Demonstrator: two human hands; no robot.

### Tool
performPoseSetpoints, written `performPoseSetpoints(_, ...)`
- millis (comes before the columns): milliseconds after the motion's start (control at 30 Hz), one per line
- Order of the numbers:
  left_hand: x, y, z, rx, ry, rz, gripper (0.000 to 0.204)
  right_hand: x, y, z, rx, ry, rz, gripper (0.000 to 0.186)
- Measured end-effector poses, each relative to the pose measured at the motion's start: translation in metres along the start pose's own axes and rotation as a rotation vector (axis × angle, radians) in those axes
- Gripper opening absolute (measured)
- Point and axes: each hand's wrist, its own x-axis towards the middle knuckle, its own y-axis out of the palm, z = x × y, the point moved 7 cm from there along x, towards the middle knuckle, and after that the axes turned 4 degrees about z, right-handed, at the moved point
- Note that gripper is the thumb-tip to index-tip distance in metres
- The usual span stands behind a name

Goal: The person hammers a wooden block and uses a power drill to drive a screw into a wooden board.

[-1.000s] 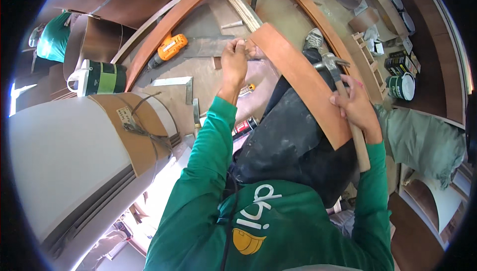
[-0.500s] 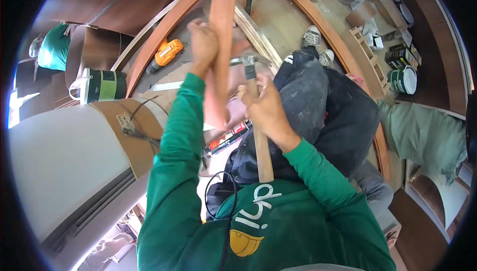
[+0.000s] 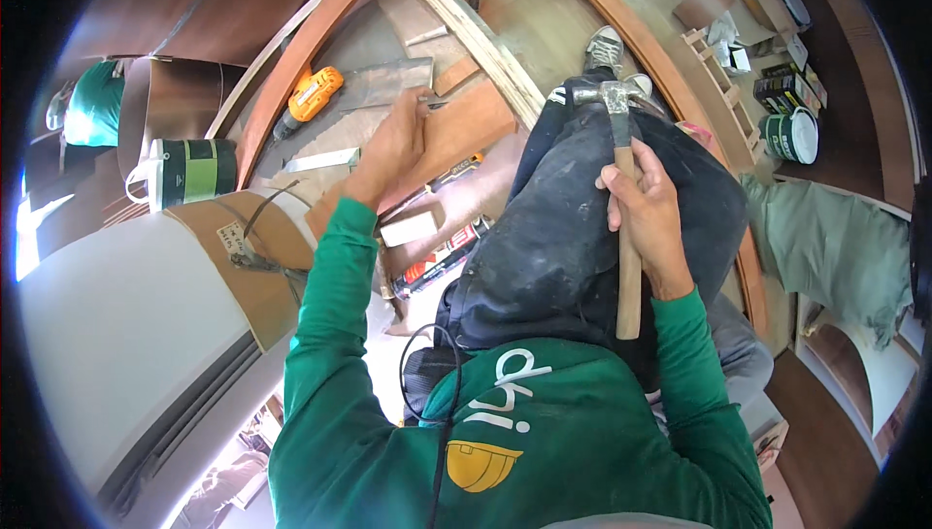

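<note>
At far left, a co-worker in green (image 3: 94, 107) is beside brown panels (image 3: 165, 5). Nearer, a white roll (image 3: 126, 306) wears a brown band (image 3: 218, 247), with a dark green bucket (image 3: 199, 168) just beyond it. A curved rail (image 3: 291, 78) sweeps up past an orange drill (image 3: 313, 94); the strewn floor (image 3: 524, 0) spreads to the right.

The left hand (image 3: 390, 152) is over the board (image 3: 464, 133), fingers bent; whether they grip it I cannot tell. The board is left of the person's legs (image 3: 582, 209), its long axis slanting from lower left to upper right. Below it are a white block (image 3: 409, 229) and a red-and-black tube (image 3: 442, 257); beyond its right end, wooden strips (image 3: 476, 39) run diagonally.

Above the thigh, the right hand (image 3: 646, 214) grips the hammer (image 3: 629, 267) around its handle. The handle is nearly in line with the view's vertical, head away from the person, butt toward the body.

At far right stand a tub (image 3: 788, 135) and a grey-green sack (image 3: 825, 252).
</note>
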Motion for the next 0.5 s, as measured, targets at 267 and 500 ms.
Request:
performPoseSetpoints(267,0.004,0.016,0.022,0.210,0.026,-0.092,0.042,0.000,0.011,0.014,0.005,-0.054,0.137,0.067)
performPoseSetpoints(500,0.005,-0.003,0.019,0.264,0.076,-0.264,0.041,0.013,0.007,0.033,-0.201,-0.113,0.140,0.070)
